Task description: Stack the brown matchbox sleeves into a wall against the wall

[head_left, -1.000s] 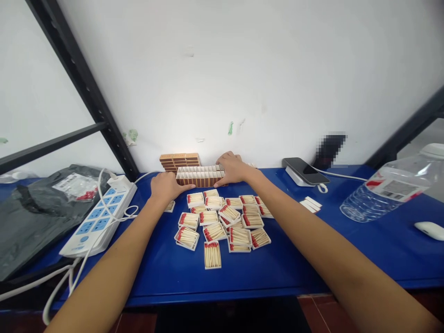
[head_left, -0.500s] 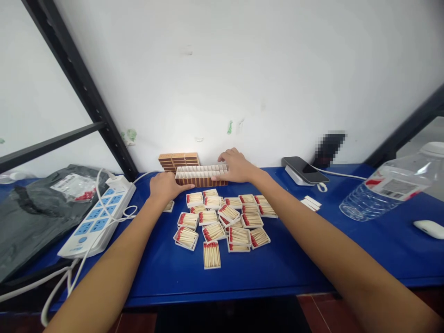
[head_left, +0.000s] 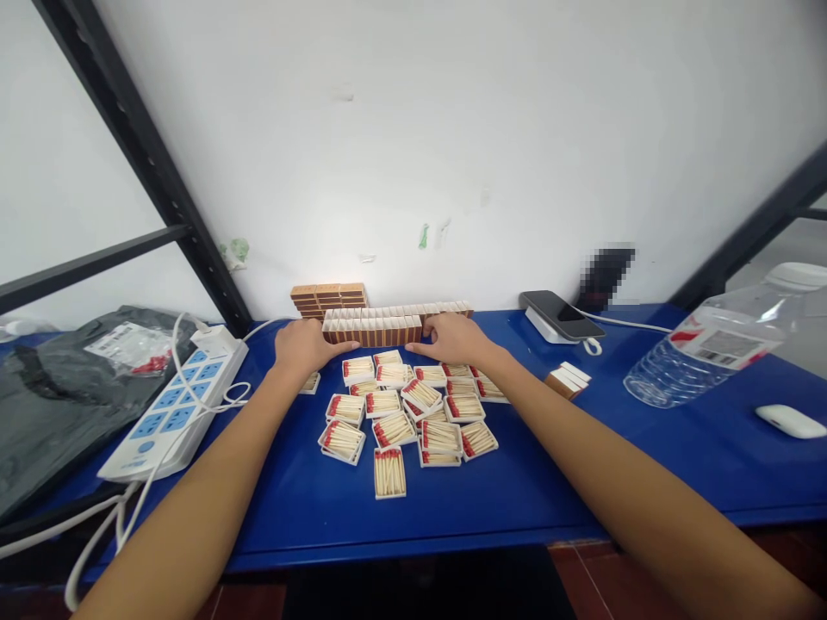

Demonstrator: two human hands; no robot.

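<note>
Two hands were seen on the blue desk, just above the middle of the frame. The left hand was laid palm down, fingers loosely spread, with its fingertips against the left end of a front row of empty matchbox sleeves standing on edge. The right hand was laid flat as well, with nothing gripped and its fingers pointed left, touching the right end of the same row. A second row of sleeves was lined up directly behind it and reached further to the right. One stack of closed matchboxes, three columns wide, was set against the wall behind the left hand.

Below the hands, at the centre of the frame, open trays of red-tipped matches were scattered; some seventeen or eighteen could be counted, the overlaps leaving the exact figure uncertain.

At lower left one white power strip was lying, with one black bag beyond it. To the right, two small boxes, one phone on a stand, one clear bottle on its side and one white mouse were found
</note>
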